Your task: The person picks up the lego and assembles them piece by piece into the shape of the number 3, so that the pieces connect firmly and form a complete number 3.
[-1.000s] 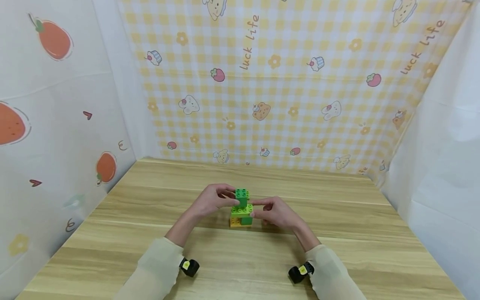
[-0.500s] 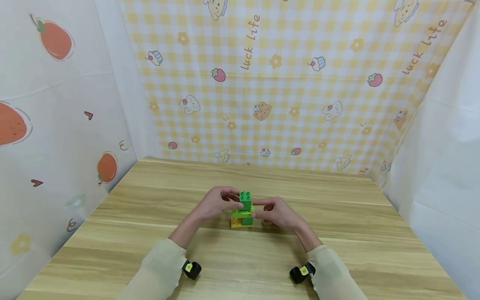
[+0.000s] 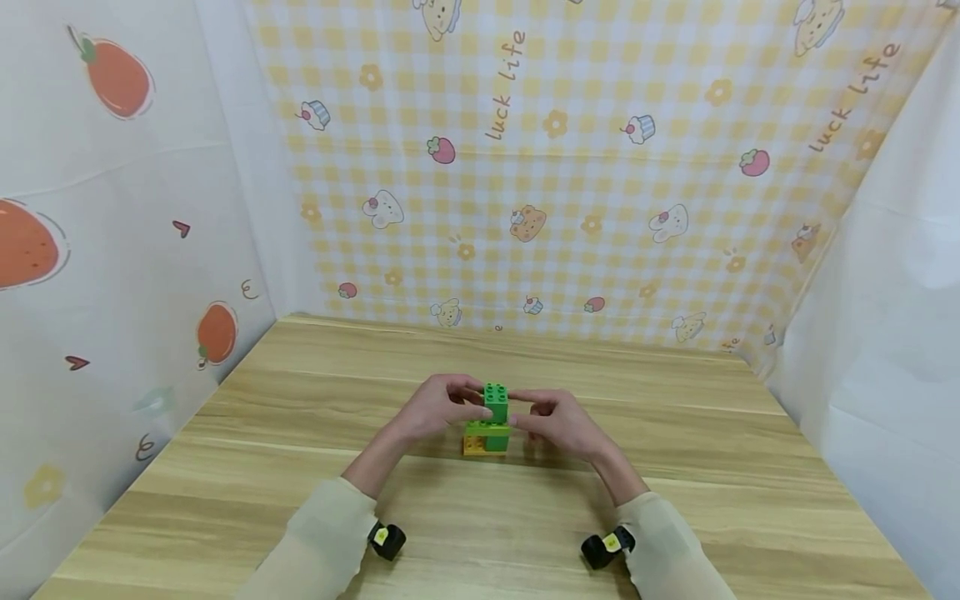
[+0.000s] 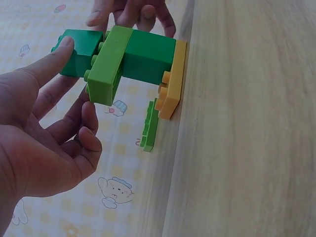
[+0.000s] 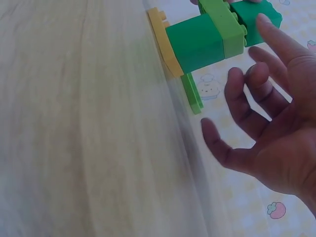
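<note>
A green building brick (image 3: 496, 404) is at the top of a small stack, over a light green brick (image 4: 109, 64). Some studs show between these two in both wrist views. Below come another green brick (image 4: 149, 57) and a yellow-orange base brick (image 3: 474, 446) on the table. My left hand (image 3: 442, 408) pinches the top brick from the left, thumb on its near face. From the right, my right hand (image 3: 558, 421) holds the same brick with thumb and index finger; its other fingers are bent beside the stack. The top brick's far side is hidden.
A thin light green brick (image 4: 149, 126) lies on the wooden table (image 3: 480, 517) behind the stack, seen in both wrist views. Patterned cloth (image 3: 555, 183) hangs at the back edge, with white cloth on both sides.
My left hand has carried the top green brick rightward over the light green one. My right thumb and index finger have risen from the light green brick to the top brick.
</note>
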Demonstrator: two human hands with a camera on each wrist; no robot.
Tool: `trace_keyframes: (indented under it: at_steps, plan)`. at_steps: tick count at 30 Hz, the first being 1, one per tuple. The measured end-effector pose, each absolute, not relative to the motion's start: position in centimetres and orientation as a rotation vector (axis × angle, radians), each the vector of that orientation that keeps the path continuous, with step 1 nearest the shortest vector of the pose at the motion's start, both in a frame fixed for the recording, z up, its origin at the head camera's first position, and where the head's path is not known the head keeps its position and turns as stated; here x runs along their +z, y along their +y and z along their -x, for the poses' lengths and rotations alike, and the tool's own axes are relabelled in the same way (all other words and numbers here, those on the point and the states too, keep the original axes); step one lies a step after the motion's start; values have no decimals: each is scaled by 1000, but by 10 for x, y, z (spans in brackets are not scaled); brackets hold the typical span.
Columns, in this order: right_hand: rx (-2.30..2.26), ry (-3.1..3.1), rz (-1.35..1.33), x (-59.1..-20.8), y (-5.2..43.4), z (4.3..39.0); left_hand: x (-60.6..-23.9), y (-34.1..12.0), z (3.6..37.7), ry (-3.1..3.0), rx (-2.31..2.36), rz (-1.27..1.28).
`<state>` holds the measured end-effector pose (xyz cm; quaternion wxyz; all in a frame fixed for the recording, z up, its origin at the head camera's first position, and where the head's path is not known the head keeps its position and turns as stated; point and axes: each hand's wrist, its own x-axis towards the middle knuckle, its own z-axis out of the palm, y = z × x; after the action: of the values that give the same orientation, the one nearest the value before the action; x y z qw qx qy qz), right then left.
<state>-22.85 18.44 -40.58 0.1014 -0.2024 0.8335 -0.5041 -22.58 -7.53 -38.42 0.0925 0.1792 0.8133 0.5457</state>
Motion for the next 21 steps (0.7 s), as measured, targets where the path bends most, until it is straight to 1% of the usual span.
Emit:
trace_keyframes:
  at_steps: [8, 21]
  plan:
    - [-1643, 2454, 579, -399, 179, 224, -384, -72, 224, 2451, 1581, -576]
    - [-1651, 2466, 583, -396, 178, 223, -385, -68, 223, 2467, 1576, -600]
